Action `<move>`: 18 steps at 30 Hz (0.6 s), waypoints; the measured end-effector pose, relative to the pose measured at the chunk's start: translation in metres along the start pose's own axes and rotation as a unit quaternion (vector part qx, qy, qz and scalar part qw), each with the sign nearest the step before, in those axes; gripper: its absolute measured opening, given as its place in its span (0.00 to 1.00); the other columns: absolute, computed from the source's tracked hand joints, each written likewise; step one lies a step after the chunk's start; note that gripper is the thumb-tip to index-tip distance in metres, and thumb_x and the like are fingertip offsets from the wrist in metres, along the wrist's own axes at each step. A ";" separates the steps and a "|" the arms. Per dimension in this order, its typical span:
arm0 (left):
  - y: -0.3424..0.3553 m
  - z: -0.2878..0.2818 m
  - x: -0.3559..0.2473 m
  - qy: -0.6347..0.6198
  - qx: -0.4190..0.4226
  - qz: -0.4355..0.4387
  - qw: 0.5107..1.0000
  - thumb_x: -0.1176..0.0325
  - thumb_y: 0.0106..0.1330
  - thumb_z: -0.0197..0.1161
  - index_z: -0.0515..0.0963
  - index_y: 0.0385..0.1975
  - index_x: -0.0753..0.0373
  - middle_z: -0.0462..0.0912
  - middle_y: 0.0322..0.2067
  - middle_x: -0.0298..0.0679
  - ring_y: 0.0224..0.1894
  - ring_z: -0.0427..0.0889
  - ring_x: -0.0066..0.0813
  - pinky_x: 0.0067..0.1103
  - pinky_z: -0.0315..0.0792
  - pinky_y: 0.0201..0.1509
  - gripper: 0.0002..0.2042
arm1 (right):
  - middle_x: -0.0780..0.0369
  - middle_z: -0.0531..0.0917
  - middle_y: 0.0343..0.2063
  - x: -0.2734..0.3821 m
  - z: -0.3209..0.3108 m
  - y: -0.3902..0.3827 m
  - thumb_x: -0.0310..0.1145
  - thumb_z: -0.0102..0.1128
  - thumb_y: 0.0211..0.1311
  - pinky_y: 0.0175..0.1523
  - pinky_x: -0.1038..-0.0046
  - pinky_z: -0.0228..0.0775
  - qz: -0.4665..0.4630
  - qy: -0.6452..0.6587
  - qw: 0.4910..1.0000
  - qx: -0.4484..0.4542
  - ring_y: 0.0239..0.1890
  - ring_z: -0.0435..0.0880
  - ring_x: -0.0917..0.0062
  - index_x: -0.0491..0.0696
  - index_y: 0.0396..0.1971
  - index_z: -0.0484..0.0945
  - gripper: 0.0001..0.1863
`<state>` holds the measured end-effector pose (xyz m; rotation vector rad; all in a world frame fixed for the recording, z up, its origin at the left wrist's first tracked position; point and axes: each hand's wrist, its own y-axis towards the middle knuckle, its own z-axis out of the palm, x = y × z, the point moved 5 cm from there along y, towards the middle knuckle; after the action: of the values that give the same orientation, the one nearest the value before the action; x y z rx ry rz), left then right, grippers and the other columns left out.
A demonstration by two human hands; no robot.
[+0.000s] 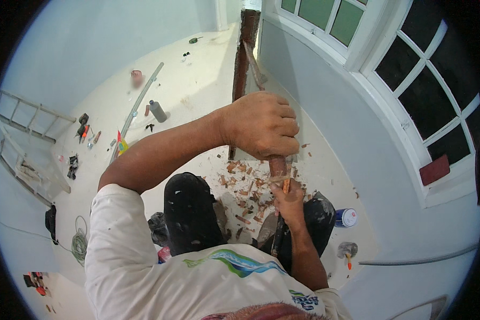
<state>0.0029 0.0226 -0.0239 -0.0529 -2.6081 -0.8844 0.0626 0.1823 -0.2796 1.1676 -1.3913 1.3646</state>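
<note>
My left hand (261, 125) is raised in front of me, its fingers closed round the top of a reddish-brown wooden piece (278, 167). Below it, my right hand (289, 202) is closed round an orange-and-black handle (277, 237) beside my right knee. The tool's working end is hidden, so its kind cannot be made out. Wood chips (245, 186) lie scattered on the pale floor between my feet. Beyond my left hand, a long dark brown board (241, 80) with rough edges extends away from me, and a thinner wooden strip (254, 64) lies along it.
A wall with white-framed windows (426, 69) closes in the right side. A paint can (346, 217) stands by my right knee. Leftward are a grey bottle (157, 111), a long pale rail (144, 96), scattered tools (84, 128), a ladder (29, 117) and a coiled cable (79, 245).
</note>
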 end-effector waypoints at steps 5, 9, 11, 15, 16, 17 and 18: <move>0.033 -0.036 0.021 -0.034 -0.022 -0.059 0.997 0.64 0.45 0.72 0.76 0.24 0.54 0.72 0.20 0.30 0.23 0.78 0.29 0.30 0.71 0.26 0.11 | 0.67 0.73 0.17 0.006 -0.002 -0.005 0.33 0.66 0.69 0.15 0.76 0.65 0.000 -0.006 1.000 0.013 0.13 0.72 0.83 0.44 0.35 0.73 0.11; 0.053 -0.074 0.055 -0.102 -0.104 -0.102 0.984 0.68 0.49 0.68 0.74 0.22 0.57 0.73 0.18 0.33 0.22 0.79 0.32 0.31 0.70 0.26 0.08 | 0.68 0.72 0.18 0.046 -0.013 -0.021 0.37 0.60 0.74 0.15 0.76 0.62 -0.027 -0.008 0.999 -0.019 0.12 0.70 0.84 0.44 0.37 0.73 0.11; 0.047 -0.087 0.073 -0.166 -0.231 -0.123 0.951 0.69 0.50 0.74 0.79 0.24 0.57 0.81 0.21 0.35 0.24 0.83 0.29 0.31 0.75 0.29 0.08 | 0.69 0.71 0.19 0.076 -0.025 -0.029 0.38 0.54 0.78 0.18 0.78 0.63 -0.090 -0.064 0.994 0.002 0.14 0.70 0.86 0.44 0.41 0.72 0.12; 0.041 -0.118 0.105 -0.295 -0.339 -0.117 0.886 0.74 0.71 0.67 0.66 0.19 0.58 0.67 0.18 0.27 0.23 0.67 0.15 0.19 0.66 0.26 0.19 | 0.68 0.71 0.21 0.179 -0.025 -0.069 0.36 0.49 0.81 0.22 0.80 0.65 -0.226 -0.029 0.974 -0.022 0.18 0.70 0.86 0.44 0.45 0.70 0.10; 0.040 -0.132 0.109 -0.215 -0.348 -0.078 0.909 0.73 0.72 0.66 0.65 0.18 0.58 0.66 0.19 0.27 0.22 0.65 0.14 0.21 0.62 0.25 0.19 | 0.68 0.71 0.22 0.202 -0.021 -0.077 0.35 0.48 0.82 0.23 0.81 0.65 -0.268 -0.001 0.963 -0.032 0.19 0.70 0.86 0.44 0.46 0.70 0.10; 0.037 -0.135 0.109 -0.232 -0.344 -0.131 0.900 0.73 0.72 0.66 0.64 0.19 0.58 0.65 0.20 0.26 0.23 0.64 0.15 0.22 0.61 0.25 0.20 | 0.67 0.71 0.21 0.226 -0.021 -0.084 0.39 0.49 0.82 0.21 0.81 0.64 -0.328 -0.034 0.942 -0.059 0.17 0.70 0.86 0.44 0.45 0.70 0.12; 0.035 -0.136 0.107 -0.247 -0.340 -0.184 0.889 0.73 0.72 0.66 0.64 0.19 0.58 0.64 0.20 0.26 0.24 0.63 0.15 0.22 0.60 0.26 0.20 | 0.66 0.71 0.21 0.248 -0.021 -0.090 0.44 0.50 0.82 0.18 0.82 0.64 -0.385 -0.068 0.916 -0.084 0.16 0.69 0.86 0.45 0.44 0.70 0.15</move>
<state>-0.0433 -0.0391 0.1347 0.0395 -2.6271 -2.1388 0.0978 0.1912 -0.0170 1.4914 -0.9376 0.5999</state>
